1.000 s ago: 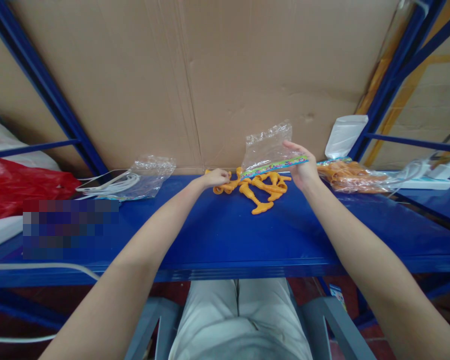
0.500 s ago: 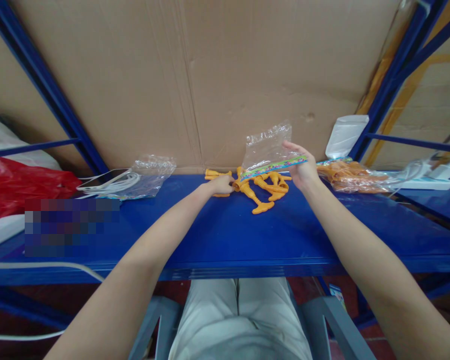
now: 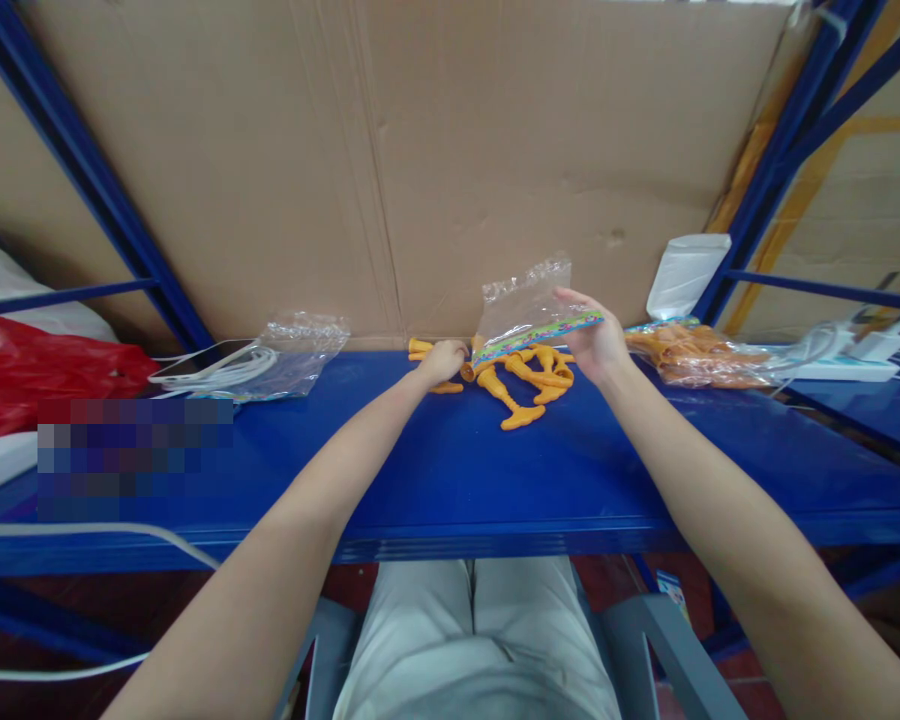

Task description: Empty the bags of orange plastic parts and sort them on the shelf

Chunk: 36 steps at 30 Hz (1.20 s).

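My right hand [image 3: 596, 340] holds up a clear plastic bag [image 3: 521, 305] with a colourful printed strip along its lower edge. Part of that hand is behind the film, thumb and fingers around the bag's right end. My left hand [image 3: 445, 362] is closed at the bag's lower left corner, seemingly on a yellow plastic piece [image 3: 467, 372] whose round hollow end shows beside the fingers. Several more yellow plastic pieces, slim with a foot-like end, lie below the bag; one piece [image 3: 511, 400] points towards me. Others are partly hidden by my left hand.
On the blue shelf [image 3: 435, 480], a bag packed with orange pieces [image 3: 694, 352] lies at right, near a white power strip [image 3: 840, 370]. At left are another clear bag [image 3: 307, 345], a coiled white cable [image 3: 225, 370] and a red bag [image 3: 52, 375]. Cardboard [image 3: 450, 170] stands behind.
The right hand and the clear bag have shifted slightly left and down. The bag's corner now covers more of the yellow piece by my left hand, which has turned a little.
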Each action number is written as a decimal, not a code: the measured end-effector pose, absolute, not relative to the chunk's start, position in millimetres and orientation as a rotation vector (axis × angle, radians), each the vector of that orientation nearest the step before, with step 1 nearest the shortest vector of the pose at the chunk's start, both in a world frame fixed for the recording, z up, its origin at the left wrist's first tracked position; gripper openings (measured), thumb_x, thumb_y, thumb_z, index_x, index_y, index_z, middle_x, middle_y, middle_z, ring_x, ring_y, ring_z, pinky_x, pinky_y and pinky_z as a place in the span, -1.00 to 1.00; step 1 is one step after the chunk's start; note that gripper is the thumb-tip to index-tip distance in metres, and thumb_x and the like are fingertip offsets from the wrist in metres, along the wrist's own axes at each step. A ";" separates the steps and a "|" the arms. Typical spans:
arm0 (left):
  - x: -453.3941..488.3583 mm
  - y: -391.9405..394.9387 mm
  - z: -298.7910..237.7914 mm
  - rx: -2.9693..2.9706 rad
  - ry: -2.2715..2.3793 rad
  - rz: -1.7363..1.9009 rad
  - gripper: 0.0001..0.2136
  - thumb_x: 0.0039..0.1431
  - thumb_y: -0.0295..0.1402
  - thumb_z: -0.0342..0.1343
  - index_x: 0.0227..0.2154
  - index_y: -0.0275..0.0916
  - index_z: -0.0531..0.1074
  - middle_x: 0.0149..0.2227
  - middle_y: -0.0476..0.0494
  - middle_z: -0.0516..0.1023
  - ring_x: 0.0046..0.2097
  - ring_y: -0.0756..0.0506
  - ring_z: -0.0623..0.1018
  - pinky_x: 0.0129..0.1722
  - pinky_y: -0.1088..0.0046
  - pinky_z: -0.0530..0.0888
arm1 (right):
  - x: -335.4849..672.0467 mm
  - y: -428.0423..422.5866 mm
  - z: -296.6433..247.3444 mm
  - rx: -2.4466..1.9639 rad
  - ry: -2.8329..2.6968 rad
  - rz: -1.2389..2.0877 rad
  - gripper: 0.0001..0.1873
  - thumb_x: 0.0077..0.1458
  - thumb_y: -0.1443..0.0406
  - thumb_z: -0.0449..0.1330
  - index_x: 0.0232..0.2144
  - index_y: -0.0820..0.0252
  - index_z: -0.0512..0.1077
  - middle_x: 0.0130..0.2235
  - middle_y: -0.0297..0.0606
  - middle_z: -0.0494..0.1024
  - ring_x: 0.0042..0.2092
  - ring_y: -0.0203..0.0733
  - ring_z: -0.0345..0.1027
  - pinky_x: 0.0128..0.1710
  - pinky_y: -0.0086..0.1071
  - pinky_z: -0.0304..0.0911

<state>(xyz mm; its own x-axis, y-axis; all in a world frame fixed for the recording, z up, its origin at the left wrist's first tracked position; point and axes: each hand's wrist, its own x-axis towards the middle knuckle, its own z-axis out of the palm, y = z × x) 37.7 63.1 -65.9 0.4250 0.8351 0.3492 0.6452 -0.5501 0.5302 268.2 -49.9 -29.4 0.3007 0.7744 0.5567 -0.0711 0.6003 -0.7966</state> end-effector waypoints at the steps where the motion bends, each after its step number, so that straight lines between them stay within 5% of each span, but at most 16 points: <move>1: 38.4 64.4 -62.2 2.334 1.286 0.859 -0.72 0.06 -0.51 -0.06 -0.40 -0.26 0.59 -0.13 -0.19 0.68 0.06 -0.18 0.55 0.11 0.37 0.39 | 268.6 -50.5 -29.7 -0.725 -1.144 0.648 -0.75 0.08 0.22 0.12 -0.28 0.06 0.58 0.03 -0.23 0.62 0.19 -0.07 0.38 0.19 -0.11 0.29; 5: 39.8 61.6 -47.9 2.108 1.206 0.982 -0.70 0.19 -0.40 -0.08 -0.37 -0.29 0.59 -0.17 -0.20 0.68 0.06 -0.19 0.55 0.12 0.33 0.40 | 269.7 -52.9 -30.9 -0.648 -1.143 0.684 -0.60 0.13 0.08 0.03 -0.27 0.11 0.61 0.01 -0.18 0.64 0.20 0.03 0.38 0.20 0.00 0.26; 10: 42.1 41.0 -34.4 1.652 0.875 0.843 -0.47 0.35 0.04 -0.13 -0.31 -0.32 0.56 -0.24 -0.31 0.67 -0.09 -0.20 0.61 -0.08 0.31 0.51 | 265.4 -53.7 -31.4 -0.676 -1.089 0.722 -0.63 0.12 0.09 0.04 -0.33 0.12 0.57 -0.03 -0.15 0.65 0.19 0.01 0.39 0.23 -0.02 0.25; 14: 39.1 26.7 -26.7 1.466 0.861 0.997 -0.75 0.31 -0.18 0.11 -0.33 -0.28 0.48 -0.31 -0.21 0.65 -0.22 -0.11 0.63 -0.18 0.39 0.52 | 255.0 -53.7 -35.5 -0.820 -1.049 0.830 -0.92 0.00 0.29 0.22 -0.38 0.08 0.50 -0.14 -0.26 0.67 0.08 -0.10 0.49 0.15 -0.15 0.35; 19: 22.3 22.2 -31.0 1.426 0.992 1.072 -0.85 0.20 -0.39 0.25 -0.41 -0.25 0.38 -0.47 -0.03 0.57 -0.48 0.04 0.53 -0.38 0.53 0.46 | 241.1 -52.5 -45.5 -1.011 -0.884 0.926 -0.66 -0.14 0.56 0.31 -0.36 0.07 0.39 -0.27 -0.38 0.58 -0.19 -0.28 0.56 -0.05 -0.32 0.47; 25: 5.4 16.4 -45.0 1.474 0.987 0.903 -0.80 0.15 -0.38 0.33 -0.38 -0.25 0.38 -0.48 -0.05 0.61 -0.47 0.02 0.57 -0.35 0.51 0.50 | 230.7 -56.2 -55.1 -1.135 -1.004 1.197 -0.77 0.06 0.52 0.31 -0.43 0.16 0.37 -0.38 -0.29 0.59 -0.37 -0.34 0.44 -0.17 -0.34 0.45; 30: 0.5 10.1 -42.4 1.375 1.032 0.845 -0.77 0.33 -0.18 0.15 -0.23 -0.28 0.45 -0.49 -0.11 0.60 -0.53 -0.04 0.57 -0.49 0.49 0.46 | 225.7 -61.2 -56.5 -1.239 -1.073 1.205 -0.77 0.17 0.53 0.20 -0.46 0.18 0.42 -0.53 -0.38 0.49 -0.49 -0.39 0.32 -0.35 -0.45 0.36; 36: 4.8 11.9 -43.9 1.374 1.148 0.963 -0.82 0.34 -0.26 0.14 -0.33 -0.27 0.41 -0.53 -0.06 0.57 -0.62 0.05 0.45 -0.58 0.55 0.32 | 225.4 -59.7 -57.8 -1.242 -1.110 1.166 -0.73 0.14 0.50 0.26 -0.54 0.18 0.35 -0.57 -0.38 0.45 -0.54 -0.39 0.27 -0.42 -0.45 0.30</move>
<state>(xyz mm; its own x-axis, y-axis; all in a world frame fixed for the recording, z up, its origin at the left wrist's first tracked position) 4.8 11.9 -43.9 0.2144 0.9758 -0.0426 0.1275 0.0152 0.9917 225.4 -59.7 -57.8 0.0933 0.9955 -0.0178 -0.0310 -0.0149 -0.9994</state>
